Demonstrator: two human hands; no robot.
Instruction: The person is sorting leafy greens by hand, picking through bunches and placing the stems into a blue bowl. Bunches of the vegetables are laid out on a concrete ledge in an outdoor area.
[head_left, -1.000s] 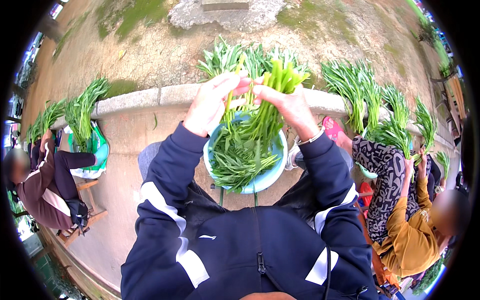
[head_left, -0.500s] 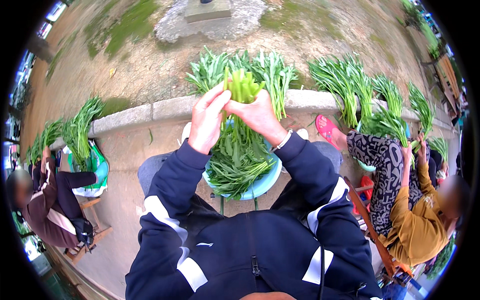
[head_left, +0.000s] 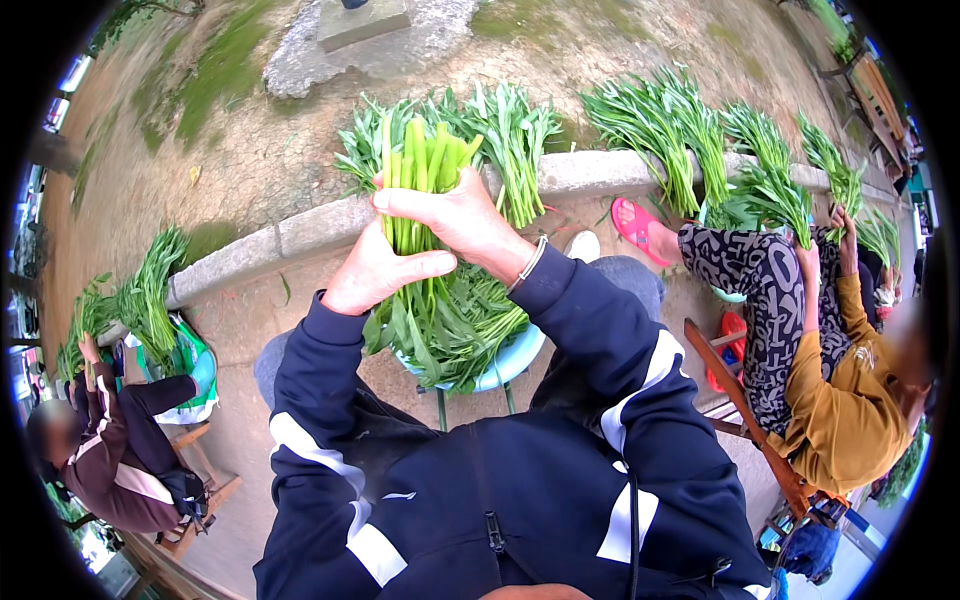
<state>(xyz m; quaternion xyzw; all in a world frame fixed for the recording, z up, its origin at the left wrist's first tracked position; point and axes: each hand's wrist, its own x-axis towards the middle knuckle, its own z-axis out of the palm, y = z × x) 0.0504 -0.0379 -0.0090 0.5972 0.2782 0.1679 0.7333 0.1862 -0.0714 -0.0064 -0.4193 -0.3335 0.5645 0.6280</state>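
Green leafy bundle (head_left: 425, 165): gripped between left hand (head_left: 367, 277) and right hand (head_left: 472, 218), both closed round it, some fingers hidden. Held stem ends up over blue basin (head_left: 515, 361) of greens (head_left: 485, 318). Likely needed firm, even pressure, without crushing.

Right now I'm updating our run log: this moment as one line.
left hand: around green bundle, stems up; right hand: around same green bundle; blue basin: beneath, holding leafy greens
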